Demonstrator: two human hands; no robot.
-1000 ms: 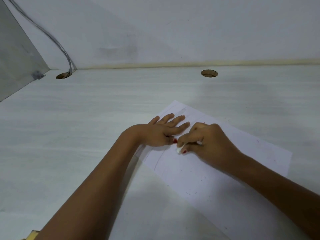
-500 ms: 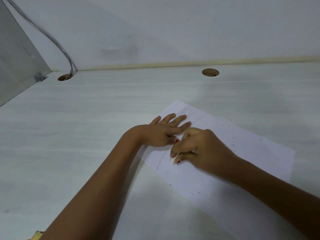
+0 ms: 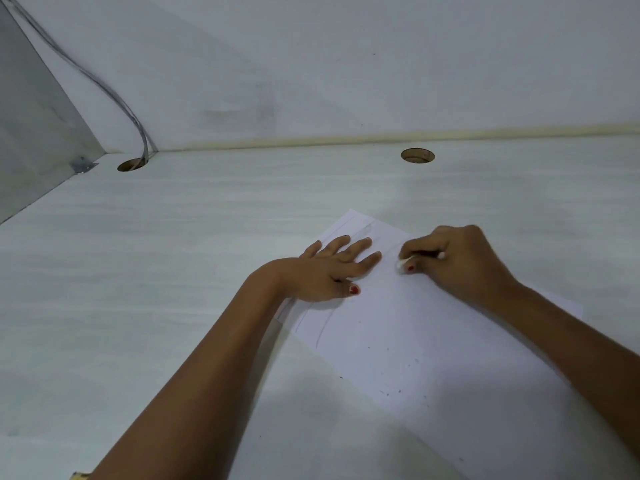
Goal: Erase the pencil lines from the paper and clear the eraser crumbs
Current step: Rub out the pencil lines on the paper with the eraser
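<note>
A white sheet of paper (image 3: 398,341) lies at a slant on the pale desk (image 3: 173,271). Faint pencil lines (image 3: 320,327) run along its left edge, and dark eraser crumbs (image 3: 398,391) are scattered over its lower part. My left hand (image 3: 329,271) lies flat on the paper's left side with its fingers spread, pressing it down. Just right of those fingertips, my right hand (image 3: 453,265) pinches a small white eraser (image 3: 401,265) against the paper near the far corner.
Two round cable holes are cut into the desk at the back, one (image 3: 417,155) in the middle and one (image 3: 131,164) on the left with grey cables (image 3: 104,84) running into it. A grey side panel (image 3: 31,133) bounds the desk on the left.
My right hand has slid the eraser up and to the right along the paper, away from my left thumb. My left hand has stayed flat in place.
</note>
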